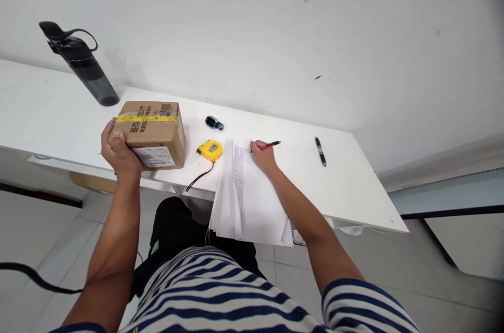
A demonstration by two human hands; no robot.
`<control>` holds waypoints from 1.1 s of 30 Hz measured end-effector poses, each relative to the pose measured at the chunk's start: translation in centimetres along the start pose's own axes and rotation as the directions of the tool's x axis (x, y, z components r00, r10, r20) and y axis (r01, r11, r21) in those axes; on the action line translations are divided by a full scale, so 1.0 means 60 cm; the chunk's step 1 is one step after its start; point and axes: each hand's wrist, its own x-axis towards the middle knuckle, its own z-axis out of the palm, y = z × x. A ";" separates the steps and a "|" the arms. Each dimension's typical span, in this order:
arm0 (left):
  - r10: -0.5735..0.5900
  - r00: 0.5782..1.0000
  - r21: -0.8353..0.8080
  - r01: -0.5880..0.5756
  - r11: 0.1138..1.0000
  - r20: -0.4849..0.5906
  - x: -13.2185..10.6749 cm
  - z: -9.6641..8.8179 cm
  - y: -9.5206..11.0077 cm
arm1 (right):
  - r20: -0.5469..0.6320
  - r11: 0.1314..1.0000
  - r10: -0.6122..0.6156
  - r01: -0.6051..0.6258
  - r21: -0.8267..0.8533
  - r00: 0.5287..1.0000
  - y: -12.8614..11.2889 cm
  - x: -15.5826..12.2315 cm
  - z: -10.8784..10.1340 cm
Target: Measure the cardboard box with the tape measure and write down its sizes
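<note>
My left hand grips the near left corner of a brown cardboard box bound with yellow tape, which sits on the white table. My right hand is closed around a red pen whose tip rests on a stack of white paper sheets. The sheets hang over the table's near edge. A column of writing runs down the top sheet just left of my right hand.
A yellow tape measure with a black strap lies between the box and the papers. A small blue-black object lies behind it. A black marker lies to the right. A dark water bottle stands at the back left by the wall.
</note>
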 end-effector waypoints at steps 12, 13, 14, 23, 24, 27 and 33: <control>-0.044 0.999 -0.017 0.044 0.999 -0.008 -0.005 0.002 0.017 | -0.030 0.999 -0.022 0.021 -0.045 0.999 0.009 0.004 -0.001; -0.053 0.999 -0.012 0.053 0.999 -0.001 -0.005 0.001 0.016 | -0.034 0.998 -0.030 0.028 -0.060 0.999 0.008 0.004 0.000; -0.063 0.998 -0.006 0.063 0.998 0.004 -0.005 0.001 0.016 | -0.034 0.996 -0.039 0.036 -0.079 0.999 0.007 0.004 0.001; -0.099 0.995 0.078 0.096 0.992 0.033 -0.009 0.000 0.028 | 0.034 0.893 -0.170 0.169 -0.417 0.985 -0.009 -0.004 -0.022; -0.103 0.994 0.079 0.100 0.992 0.037 -0.010 -0.001 0.028 | 0.079 0.869 -0.172 0.189 -0.456 0.982 -0.012 -0.003 -0.028; -0.093 0.994 0.075 0.089 0.993 0.055 -0.011 -0.005 0.024 | 0.183 0.800 -0.173 0.247 -0.547 0.968 -0.035 0.003 -0.037; -0.086 0.991 0.040 0.082 0.996 0.107 -0.015 -0.009 0.014 | 0.354 0.576 -0.127 0.360 -0.734 0.926 -0.131 -0.019 0.050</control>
